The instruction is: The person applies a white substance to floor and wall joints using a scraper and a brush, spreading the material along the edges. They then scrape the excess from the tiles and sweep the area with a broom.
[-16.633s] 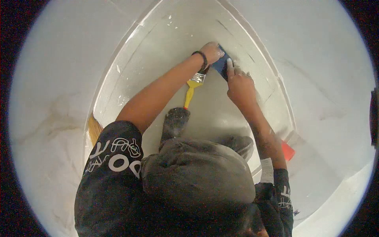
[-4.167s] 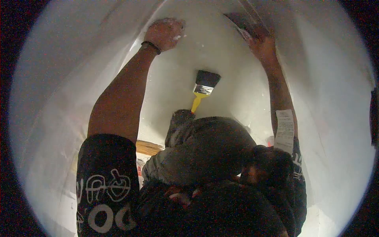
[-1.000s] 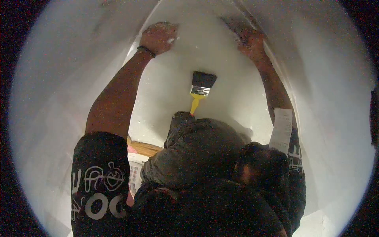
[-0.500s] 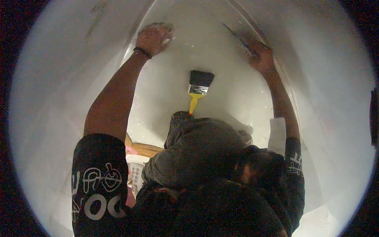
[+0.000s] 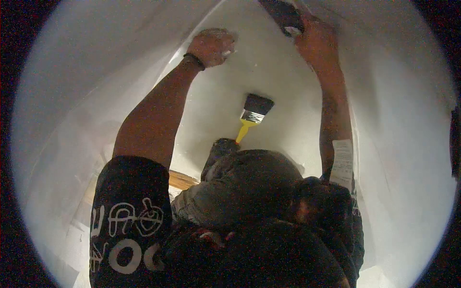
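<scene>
One brush (image 5: 253, 115) in hollow (image 5: 216, 91), tool (image 5: 279, 14) in right fingers (image 5: 304, 42)

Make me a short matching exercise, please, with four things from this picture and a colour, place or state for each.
1. Brush
2. Band
3. Slip
4. Right hand

A. Around the left wrist
B. Gripping the dark piece
C. Yellow-handled
D. White, printed

Pairs: 1-C; 2-A; 3-D; 4-B.
</scene>
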Demonstrator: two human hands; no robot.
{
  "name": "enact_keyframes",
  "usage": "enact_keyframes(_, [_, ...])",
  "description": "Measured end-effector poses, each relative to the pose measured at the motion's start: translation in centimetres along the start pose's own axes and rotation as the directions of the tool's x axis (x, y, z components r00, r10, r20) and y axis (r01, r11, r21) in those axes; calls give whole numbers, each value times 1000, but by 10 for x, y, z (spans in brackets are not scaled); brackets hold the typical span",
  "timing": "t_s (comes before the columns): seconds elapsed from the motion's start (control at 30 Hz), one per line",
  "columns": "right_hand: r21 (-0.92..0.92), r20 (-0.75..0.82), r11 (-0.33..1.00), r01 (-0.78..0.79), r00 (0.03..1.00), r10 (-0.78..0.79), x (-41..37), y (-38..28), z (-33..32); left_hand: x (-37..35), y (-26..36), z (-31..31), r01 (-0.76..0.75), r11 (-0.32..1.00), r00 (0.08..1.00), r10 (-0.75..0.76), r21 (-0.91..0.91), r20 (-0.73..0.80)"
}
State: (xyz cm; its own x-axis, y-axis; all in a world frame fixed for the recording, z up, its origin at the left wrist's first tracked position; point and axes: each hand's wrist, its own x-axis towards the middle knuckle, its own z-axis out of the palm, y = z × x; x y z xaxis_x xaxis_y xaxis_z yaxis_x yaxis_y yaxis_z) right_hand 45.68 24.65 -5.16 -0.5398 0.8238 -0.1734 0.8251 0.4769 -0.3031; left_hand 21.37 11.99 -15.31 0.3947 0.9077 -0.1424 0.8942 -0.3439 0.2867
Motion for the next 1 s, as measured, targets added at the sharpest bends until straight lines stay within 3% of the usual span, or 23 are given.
enact_keyframes(0.1, [-2, 6, 1000, 18, 1000, -18, -15, -6, -31, 4, -2, 0, 9, 1000, 993, -7, -16, 115])
enact_keyframes(0.2, [-120, -83, 991, 66, 994, -76, -27, -2, -41, 12, 6, -13, 78, 996, 970, -66, -46, 233])
enact_keyframes(0.23, [-88, -99, 996, 24, 995, -33, -26, -3, -40, 9, 4, -4, 74, 996, 972, -60, -53, 227])
enact_keyframes(0.3, [-58, -121, 998, -20, 993, 13, -28, 0, -35, -1, -5, 21, 22, 995, 996, -30, 100, 79])
enact_keyframes(0.4, [88, -206, 996, 3, 978, 16, -32, 0, -23, -1, -9, 14, -4, 1000, 996, 1, 31, 85])
enact_keyframes(0.47, [354, 22, 907, -228, 972, 235, -41, -2, -27, 0, -9, 9, -25, 1000, 997, 25, -7, 71])
enact_keyframes(0.5, [354, 25, 907, -229, 971, 236, -46, 3, -28, 1, -8, 8, -47, 998, 998, 49, -49, 47])
enact_keyframes(0.57, [97, 331, 972, -212, 929, 169, -62, 22, -27, 1, -4, 14, 1, 1000, 999, 0, -25, 49])
enact_keyframes(0.6, [94, 331, 974, -208, 929, 167, -67, 30, -23, 1, -4, 17, 49, 999, 998, -49, 5, 48])
enact_keyframes(0.63, [252, 477, 843, -476, 819, 319, -70, 34, -21, 1, -5, 17, 56, 998, 997, -56, 2, 43])
enact_keyframes(0.67, [344, 634, 616, -709, 659, 404, -72, 37, -20, 1, -6, 17, 32, 999, 998, -33, 4, 57])
enact_keyframes(0.7, [339, 637, 618, -709, 657, 404, -73, 38, -17, 0, -6, 18, 5, 1000, 997, -5, 4, 73])
enact_keyframes(0.77, [469, 345, 822, -324, 924, 168, -65, 27, -16, 5, 2, 1, 22, 1000, 994, -23, 19, 102])
enact_keyframes(0.8, [469, 338, 823, -322, 926, 170, -54, 21, -12, 8, 3, -6, 36, 998, 991, -41, 45, 129])
enact_keyframes(0.87, [251, 8, 968, 23, 1000, -26, -26, 9, -1, 8, 4, -10, 59, 998, 987, -57, -6, 153])
enact_keyframes(0.93, [250, -25, 968, 28, 999, -23, -2, -3, 4, 8, 1, -11, 87, 995, 980, -76, -53, 181])
enact_keyframes(1.0, [257, -51, 965, 43, 998, -30, 12, -12, 0, 5, -2, -10, -23, 998, 987, 32, -53, 157])
